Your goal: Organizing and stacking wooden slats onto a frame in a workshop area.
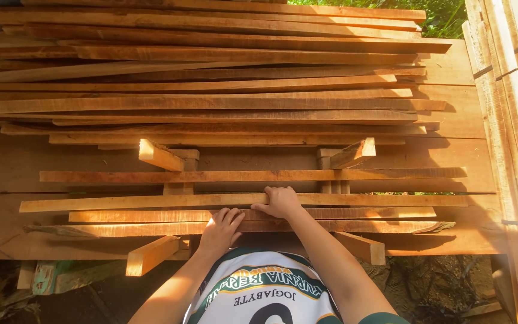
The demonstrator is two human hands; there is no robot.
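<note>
Right hand (281, 202) curled over long slat (151, 202), apparently gripping; slat runs left-right across body; left hand (221, 230) flat, open on nearer slat (121, 229), holding nothing

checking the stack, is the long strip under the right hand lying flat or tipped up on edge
Flat. The long strip shows its broad face upward, level across the other strips, and the right hand rests on top of it with fingers curled over its far edge.

Long thin orange-brown wooden slats (241, 200): raw sawn timber, matt, slightly rough grain. Broad brown wooden boards (457, 114) beneath: matt, unvarnished. White-and-green jersey (259, 294): smooth synthetic cloth, faint sheen.
</note>
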